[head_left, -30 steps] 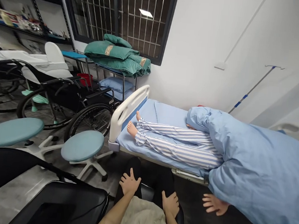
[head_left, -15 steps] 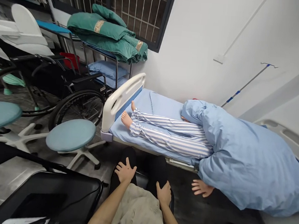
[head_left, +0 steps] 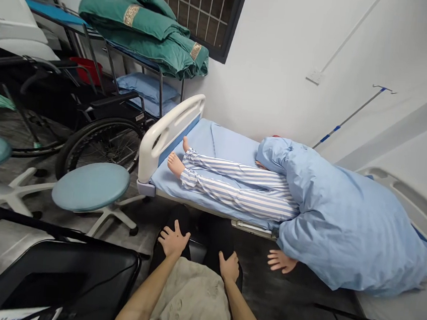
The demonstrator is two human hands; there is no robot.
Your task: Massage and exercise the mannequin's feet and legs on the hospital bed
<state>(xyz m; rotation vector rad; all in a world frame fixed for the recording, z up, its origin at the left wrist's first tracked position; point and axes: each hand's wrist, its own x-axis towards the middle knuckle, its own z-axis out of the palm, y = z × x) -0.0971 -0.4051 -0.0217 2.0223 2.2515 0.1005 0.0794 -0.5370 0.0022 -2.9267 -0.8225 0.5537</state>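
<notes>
My left hand (head_left: pixel 172 239) lies on my left thigh with its fingers spread, holding nothing. On the other thigh rests my right hand (head_left: pixel 229 266), thumb apart and fingers bent over the leg, also holding nothing. In front of both hands stands a bed (head_left: pixel 219 134) with a light blue sheet. A figure in striped trousers (head_left: pixel 240 194) lies on it, bare feet (head_left: pixel 175 164) toward the left-hand bed board. A light blue quilt (head_left: pixel 345 226) hides the figure's upper part. From under the quilt, a hand (head_left: pixel 281 261) hangs past the near bed edge.
A round stool (head_left: pixel 91 186) and a wheelchair (head_left: pixel 103 143) stand left of the bed. Green folded bedding (head_left: pixel 146 24) lies on a rack behind them. A black chair (head_left: pixel 72 277) is close at my left; a drip pole (head_left: pixel 355 112) rises behind the bed.
The view has shifted a little, so the bed, stool and wheelchair appear farther left and slightly higher. Both my hands stay on my thighs.
</notes>
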